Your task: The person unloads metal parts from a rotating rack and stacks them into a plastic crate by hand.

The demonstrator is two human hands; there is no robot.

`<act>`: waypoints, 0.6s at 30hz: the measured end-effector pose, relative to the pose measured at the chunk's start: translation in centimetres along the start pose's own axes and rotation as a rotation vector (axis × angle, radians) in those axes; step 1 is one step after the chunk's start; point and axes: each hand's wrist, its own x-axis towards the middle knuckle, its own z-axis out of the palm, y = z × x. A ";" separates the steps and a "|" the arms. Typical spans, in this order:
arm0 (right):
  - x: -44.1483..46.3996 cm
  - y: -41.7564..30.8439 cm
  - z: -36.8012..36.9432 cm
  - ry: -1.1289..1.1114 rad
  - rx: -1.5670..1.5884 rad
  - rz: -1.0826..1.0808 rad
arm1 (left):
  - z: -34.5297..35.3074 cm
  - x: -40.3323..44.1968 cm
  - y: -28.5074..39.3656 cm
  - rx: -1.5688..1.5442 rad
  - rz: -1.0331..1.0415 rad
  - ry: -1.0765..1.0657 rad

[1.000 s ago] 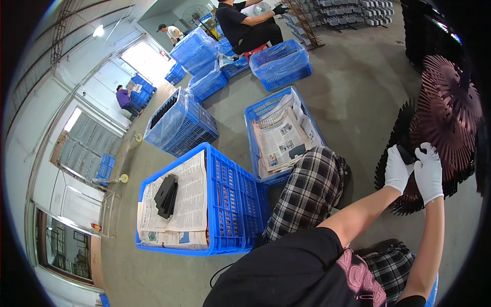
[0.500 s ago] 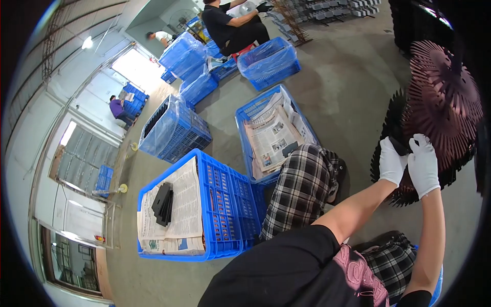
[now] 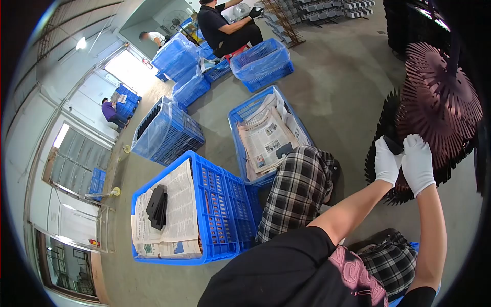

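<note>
Black piece [image 3: 393, 146] slants down rightward.

The grey floor [image 3: 337, 87] bears a blue crate [image 3: 208, 204] topped with newspaper [image 3: 179, 199], on which a stack of black pieces [image 3: 158, 205] lies. Relative to that blue crate, a paper-filled crate [image 3: 234, 130] stands to the right, and a plastic-draped crate [image 3: 179, 137] stands beyond.

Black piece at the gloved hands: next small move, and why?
Probably ease the black piece clear of the thin blades with the left hand: it sits in that hand's grip close to them, the right hand is alongside, and similar-looking black pieces lie stacked on newspaper.
</note>
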 end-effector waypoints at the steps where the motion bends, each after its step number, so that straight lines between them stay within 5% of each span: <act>1: 0.1 -0.2 -0.3 -0.007 0.021 -0.008 | -0.1 0.2 -0.1 0.012 -0.007 -0.018; 10: 0.4 0.6 -2.0 0.096 0.269 -0.038 | -0.2 0.4 -1.2 0.012 0.048 -0.069; 16: -3.2 1.9 -3.9 0.167 0.446 0.019 | -0.7 1.6 -6.1 -0.169 0.327 0.028; 18: -4.5 2.5 -5.8 0.158 0.560 0.030 | -2.3 1.5 -5.2 -0.271 0.227 -0.003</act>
